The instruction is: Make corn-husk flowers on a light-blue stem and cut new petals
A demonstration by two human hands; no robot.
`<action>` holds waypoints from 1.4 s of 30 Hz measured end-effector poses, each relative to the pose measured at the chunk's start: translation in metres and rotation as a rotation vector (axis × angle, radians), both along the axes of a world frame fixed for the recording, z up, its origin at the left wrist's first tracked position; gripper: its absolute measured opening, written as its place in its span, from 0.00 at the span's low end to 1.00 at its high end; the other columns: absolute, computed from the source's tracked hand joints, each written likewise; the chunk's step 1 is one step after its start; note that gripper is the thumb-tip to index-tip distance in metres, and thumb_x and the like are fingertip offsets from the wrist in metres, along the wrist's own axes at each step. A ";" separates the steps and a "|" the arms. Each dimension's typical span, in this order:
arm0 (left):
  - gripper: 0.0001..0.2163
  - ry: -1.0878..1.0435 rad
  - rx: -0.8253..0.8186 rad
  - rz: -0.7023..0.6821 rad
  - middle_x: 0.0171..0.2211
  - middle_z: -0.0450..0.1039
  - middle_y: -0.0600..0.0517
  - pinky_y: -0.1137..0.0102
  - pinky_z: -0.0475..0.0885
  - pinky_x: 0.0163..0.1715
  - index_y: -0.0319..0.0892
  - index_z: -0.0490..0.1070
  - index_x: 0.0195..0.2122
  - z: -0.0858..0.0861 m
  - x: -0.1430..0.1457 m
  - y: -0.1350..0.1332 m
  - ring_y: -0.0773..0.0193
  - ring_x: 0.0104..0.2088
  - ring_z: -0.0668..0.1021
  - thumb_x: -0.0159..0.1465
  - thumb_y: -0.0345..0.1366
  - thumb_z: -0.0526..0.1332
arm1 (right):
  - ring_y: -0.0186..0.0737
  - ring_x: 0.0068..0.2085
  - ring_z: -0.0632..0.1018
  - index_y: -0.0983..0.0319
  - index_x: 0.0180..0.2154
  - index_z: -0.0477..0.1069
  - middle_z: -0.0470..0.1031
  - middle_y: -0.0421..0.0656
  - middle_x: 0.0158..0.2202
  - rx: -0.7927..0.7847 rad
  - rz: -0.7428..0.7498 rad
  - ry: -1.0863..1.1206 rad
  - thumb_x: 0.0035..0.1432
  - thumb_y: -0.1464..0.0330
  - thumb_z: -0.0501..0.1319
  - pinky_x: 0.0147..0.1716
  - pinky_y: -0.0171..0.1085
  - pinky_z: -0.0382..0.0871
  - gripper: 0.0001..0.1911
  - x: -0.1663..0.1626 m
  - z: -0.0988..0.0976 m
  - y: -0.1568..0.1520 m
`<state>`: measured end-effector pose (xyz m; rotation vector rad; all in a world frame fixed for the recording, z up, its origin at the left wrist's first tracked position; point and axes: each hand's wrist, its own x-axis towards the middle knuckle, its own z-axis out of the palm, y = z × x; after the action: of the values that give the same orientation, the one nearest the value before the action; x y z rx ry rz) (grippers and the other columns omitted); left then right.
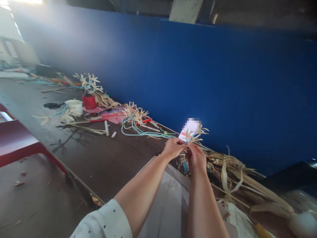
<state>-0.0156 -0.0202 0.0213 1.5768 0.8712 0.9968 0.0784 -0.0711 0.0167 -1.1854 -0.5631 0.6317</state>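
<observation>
My left hand (pixel 174 147) and my right hand (pixel 196 155) meet near the table's back edge, fingertips almost touching. Both are closed in a pinch on a handmade flower with pale, dried-leaf petals (pixel 204 130) and a light blue stem. The fingers cover part of the stem. Right behind the flower stands a bright white card or screen (pixel 189 127), its upper part blurred out. Left of my hands lies a bunch of similar flowers (pixel 135 112) with long light blue stems (pixel 133 134).
A blue partition (pixel 198 72) rises behind the dark table (pixel 99 162). Farther left are a white cup (pixel 74 107), a red container (pixel 89 101) and black scissors (pixel 53 105). Dried leaves (pixel 237 165) spread at right. A red stool (pixel 19 142) stands at left.
</observation>
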 end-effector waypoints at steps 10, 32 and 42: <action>0.07 -0.063 -0.053 0.054 0.20 0.70 0.54 0.76 0.63 0.24 0.38 0.75 0.26 0.001 0.003 -0.003 0.71 0.22 0.69 0.50 0.36 0.61 | 0.27 0.17 0.58 0.61 0.26 0.69 0.60 0.31 0.15 0.051 -0.019 0.032 0.37 0.63 0.70 0.17 0.31 0.49 0.14 -0.006 -0.001 0.002; 0.11 -0.427 -0.222 -0.018 0.18 0.66 0.57 0.76 0.59 0.21 0.36 0.74 0.29 -0.010 0.008 0.013 0.74 0.19 0.64 0.49 0.39 0.64 | 0.34 0.30 0.73 0.62 0.34 0.75 0.75 0.40 0.30 0.160 -0.190 -0.210 0.43 0.59 0.68 0.31 0.33 0.66 0.17 -0.024 -0.005 0.009; 0.13 -0.513 -0.281 -0.017 0.24 0.73 0.53 0.75 0.66 0.30 0.36 0.77 0.32 -0.006 0.002 0.016 0.72 0.24 0.70 0.46 0.38 0.68 | 0.27 0.19 0.61 0.62 0.36 0.74 0.66 0.35 0.20 0.115 0.094 -0.055 0.41 0.58 0.70 0.17 0.29 0.54 0.20 -0.024 0.000 0.005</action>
<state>-0.0138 -0.0040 0.0150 1.0216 0.6036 1.1424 0.0541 -0.0658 0.0167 -1.0752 -0.6959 0.6399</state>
